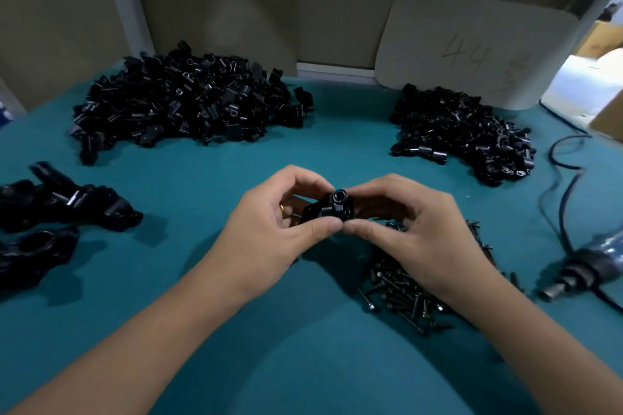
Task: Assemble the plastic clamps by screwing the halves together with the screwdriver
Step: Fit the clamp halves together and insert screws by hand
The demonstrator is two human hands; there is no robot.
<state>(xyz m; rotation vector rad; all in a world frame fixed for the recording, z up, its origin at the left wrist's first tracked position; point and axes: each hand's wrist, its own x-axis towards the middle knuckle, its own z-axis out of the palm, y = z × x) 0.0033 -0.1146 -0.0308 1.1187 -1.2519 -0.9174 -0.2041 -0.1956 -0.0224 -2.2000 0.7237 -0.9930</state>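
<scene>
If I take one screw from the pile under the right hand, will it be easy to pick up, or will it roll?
A screw from the screw pile looks thin and smooth, so probably fiddly to pinch. Its round shaft may roll on the green table, likely in a curve because of the wider head. It seems stiff and light.

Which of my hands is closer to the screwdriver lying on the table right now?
Right. The right hand is at the table's middle, holding the clamp, with the screwdriver off to its right. The left hand grips the clamp from the opposite side, farther away.
</scene>
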